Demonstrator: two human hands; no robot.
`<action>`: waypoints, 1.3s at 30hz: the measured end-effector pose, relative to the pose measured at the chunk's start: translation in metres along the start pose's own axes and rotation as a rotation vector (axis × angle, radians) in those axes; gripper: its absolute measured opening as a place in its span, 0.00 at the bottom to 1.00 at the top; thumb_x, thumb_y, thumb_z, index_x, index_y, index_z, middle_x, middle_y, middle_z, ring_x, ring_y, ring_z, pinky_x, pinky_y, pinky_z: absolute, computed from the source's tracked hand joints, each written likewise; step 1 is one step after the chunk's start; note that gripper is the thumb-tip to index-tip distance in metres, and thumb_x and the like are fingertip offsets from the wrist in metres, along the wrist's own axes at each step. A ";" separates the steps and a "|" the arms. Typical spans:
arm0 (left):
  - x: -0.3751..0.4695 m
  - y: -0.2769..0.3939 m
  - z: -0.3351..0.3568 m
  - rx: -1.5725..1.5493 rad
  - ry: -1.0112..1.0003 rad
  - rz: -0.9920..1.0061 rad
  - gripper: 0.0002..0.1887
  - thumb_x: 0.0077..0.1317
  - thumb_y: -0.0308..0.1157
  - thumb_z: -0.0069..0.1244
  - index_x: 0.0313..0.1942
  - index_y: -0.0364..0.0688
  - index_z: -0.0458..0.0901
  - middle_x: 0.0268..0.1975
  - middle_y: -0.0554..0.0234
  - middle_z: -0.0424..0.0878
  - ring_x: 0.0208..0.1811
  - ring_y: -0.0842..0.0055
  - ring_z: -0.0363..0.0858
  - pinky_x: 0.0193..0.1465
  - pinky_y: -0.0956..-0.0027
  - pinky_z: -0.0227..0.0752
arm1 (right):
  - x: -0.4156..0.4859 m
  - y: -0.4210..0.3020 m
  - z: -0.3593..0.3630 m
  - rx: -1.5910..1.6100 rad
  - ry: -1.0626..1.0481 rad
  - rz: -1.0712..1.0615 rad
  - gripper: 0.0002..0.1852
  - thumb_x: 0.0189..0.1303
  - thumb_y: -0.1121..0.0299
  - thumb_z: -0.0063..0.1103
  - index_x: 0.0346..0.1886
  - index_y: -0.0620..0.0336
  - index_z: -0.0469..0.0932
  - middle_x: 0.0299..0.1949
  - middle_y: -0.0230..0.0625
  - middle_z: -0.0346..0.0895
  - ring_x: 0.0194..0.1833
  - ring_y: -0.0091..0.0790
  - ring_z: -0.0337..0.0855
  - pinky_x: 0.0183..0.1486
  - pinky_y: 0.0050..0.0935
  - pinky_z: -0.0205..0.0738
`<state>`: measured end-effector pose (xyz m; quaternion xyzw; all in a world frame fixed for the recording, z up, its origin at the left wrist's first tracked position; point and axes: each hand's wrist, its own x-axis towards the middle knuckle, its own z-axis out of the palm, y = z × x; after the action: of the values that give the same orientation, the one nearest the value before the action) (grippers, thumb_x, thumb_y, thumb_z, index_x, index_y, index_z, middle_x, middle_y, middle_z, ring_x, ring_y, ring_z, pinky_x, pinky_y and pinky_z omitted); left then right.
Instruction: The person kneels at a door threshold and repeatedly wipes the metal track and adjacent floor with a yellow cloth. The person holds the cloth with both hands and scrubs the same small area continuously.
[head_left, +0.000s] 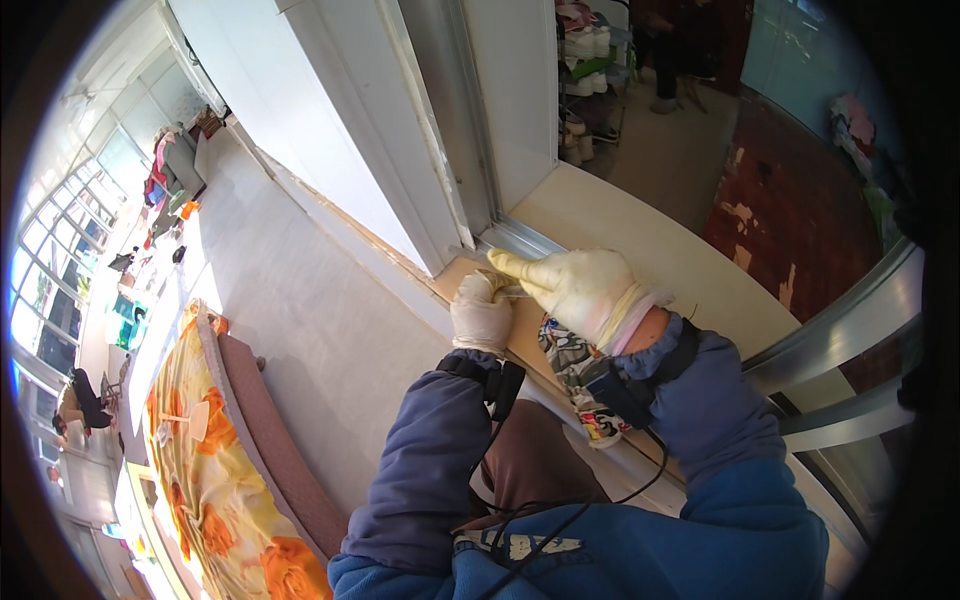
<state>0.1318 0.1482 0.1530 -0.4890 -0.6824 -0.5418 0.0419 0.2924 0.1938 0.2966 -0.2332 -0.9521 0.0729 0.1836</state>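
My left hand, in a pale rubber glove, is curled over the tan window sill close to the corner of the frame. My right hand, in a yellowish glove, hovers just beside it over the metal sliding track, its fingers directed to the left. A thin, light strip or edge shows between the hands; what it is cannot be told. Under my right wrist lies a colourful patterned cloth on the sill. The insides of both hands are hidden.
A metal-framed sliding pane stands at the right. Beyond the inner ledge are a shoe rack and a seated person. White frame posts rise ahead. At left, a flowered cloth covers a surface beside the grey floor; cables cross my lap.
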 end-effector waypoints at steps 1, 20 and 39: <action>0.002 -0.005 0.002 0.047 -0.116 -0.137 0.09 0.54 0.21 0.50 0.33 0.41 0.85 0.32 0.54 0.83 0.34 0.58 0.82 0.38 0.60 0.75 | -0.001 -0.013 0.002 -0.077 0.053 -0.085 0.17 0.66 0.62 0.51 0.57 0.36 0.78 0.32 0.35 0.83 0.34 0.40 0.84 0.35 0.36 0.77; 0.003 0.010 -0.007 -0.017 -0.072 -0.068 0.08 0.51 0.22 0.50 0.30 0.42 0.85 0.33 0.53 0.82 0.38 0.56 0.80 0.43 0.58 0.73 | 0.030 0.041 0.024 -0.407 -0.142 0.184 0.24 0.65 0.69 0.44 0.64 0.38 0.70 0.33 0.33 0.84 0.33 0.39 0.85 0.34 0.39 0.79; 0.004 0.013 -0.009 -0.026 -0.058 -0.019 0.06 0.51 0.22 0.52 0.29 0.41 0.83 0.32 0.54 0.82 0.37 0.56 0.80 0.41 0.59 0.73 | 0.057 0.050 0.039 -0.562 -0.234 0.079 0.18 0.67 0.68 0.45 0.59 0.49 0.73 0.34 0.31 0.85 0.37 0.37 0.87 0.35 0.36 0.79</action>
<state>0.1344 0.1430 0.1678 -0.4986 -0.6807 -0.5366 0.0107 0.2513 0.2621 0.2673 -0.3016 -0.9399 -0.1599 -0.0020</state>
